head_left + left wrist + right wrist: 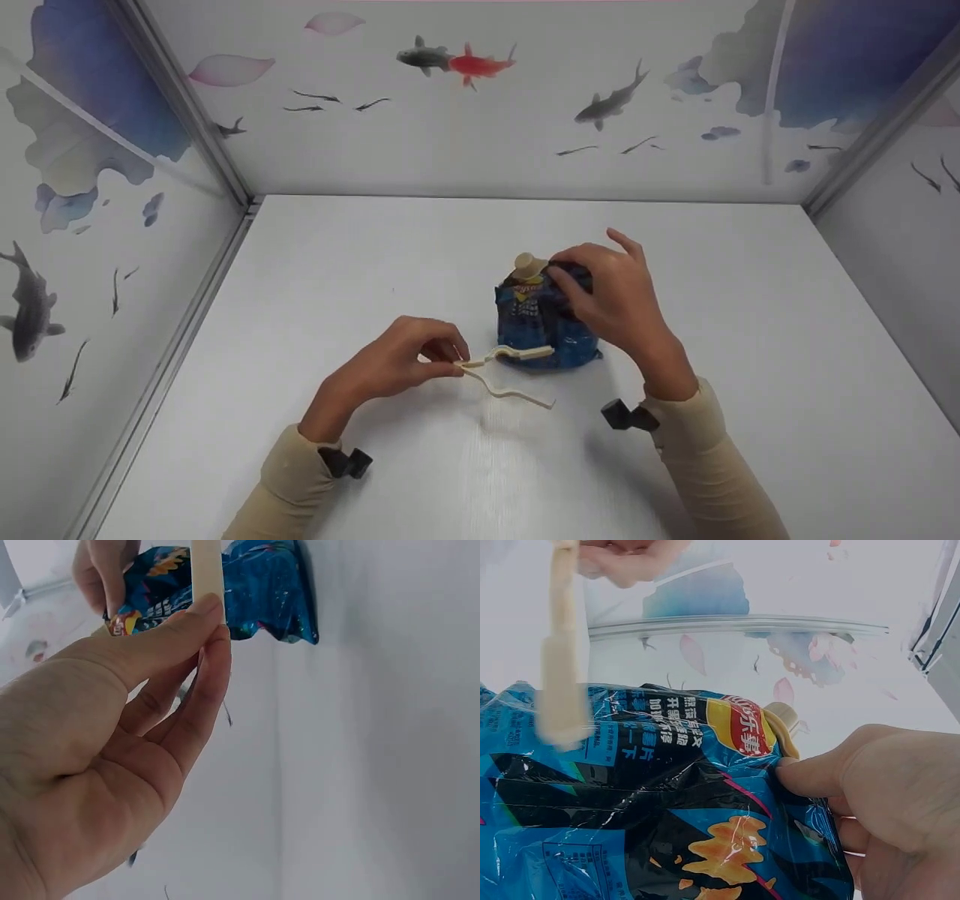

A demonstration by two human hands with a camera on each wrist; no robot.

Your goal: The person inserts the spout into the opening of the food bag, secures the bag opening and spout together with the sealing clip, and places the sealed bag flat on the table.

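Observation:
A blue and black chip bag point(540, 326) stands on the white table, with a cream spout with a cap point(529, 265) at its top edge. My right hand point(616, 296) grips the bag's upper right corner, thumb on the printed face in the right wrist view and the other fingers behind. Between thumb and fingertips, my left hand point(405, 356) pinches one end of a cream bag clip point(517, 394). The clip's two arms spread apart in a V, each curved partway along. One arm passes in front of the bag's lower part; whether it touches the bag I cannot tell.
The white table point(315, 277) is enclosed by panels point(480, 150) printed with fish and petals at the back and both sides. Metal framing point(172, 322) runs along the left edge. Dark wrist mounts point(630, 415) sit at both sleeve cuffs.

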